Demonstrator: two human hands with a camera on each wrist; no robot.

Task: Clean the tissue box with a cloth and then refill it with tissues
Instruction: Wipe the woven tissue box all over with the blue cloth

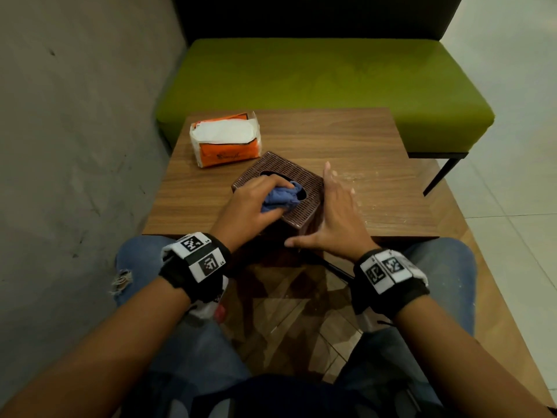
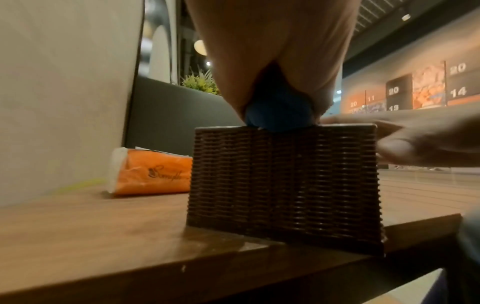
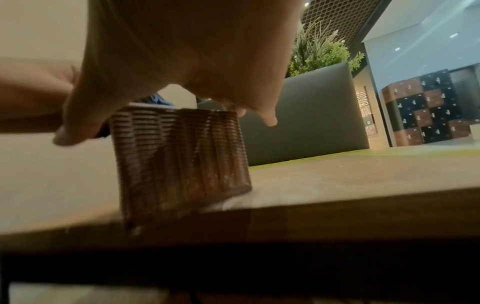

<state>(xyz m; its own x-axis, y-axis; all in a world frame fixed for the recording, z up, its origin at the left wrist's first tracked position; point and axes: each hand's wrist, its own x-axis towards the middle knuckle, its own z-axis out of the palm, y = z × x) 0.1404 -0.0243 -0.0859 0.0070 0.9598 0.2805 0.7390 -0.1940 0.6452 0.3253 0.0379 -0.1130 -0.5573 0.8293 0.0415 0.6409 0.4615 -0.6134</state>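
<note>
A brown woven tissue box [image 1: 281,170] [image 2: 283,181] [image 3: 182,156] stands near the front edge of the wooden table [image 1: 346,140], its oval top slot partly covered. My left hand [image 1: 256,203] grips a bunched blue cloth [image 1: 281,196] [image 2: 279,109] and presses it onto the box's top. My right hand [image 1: 334,212] lies with straight fingers along the box's right side, thumb spread across the near corner. An orange pack of white tissues [image 1: 226,140] [image 2: 150,172], torn open on top, lies at the table's back left.
A green bench [image 1: 325,76] with a dark backrest stands behind the table. A grey wall [image 1: 75,131] runs along the left. Tiled floor [image 1: 512,191] lies to the right. My knees in blue jeans sit under the table's front edge.
</note>
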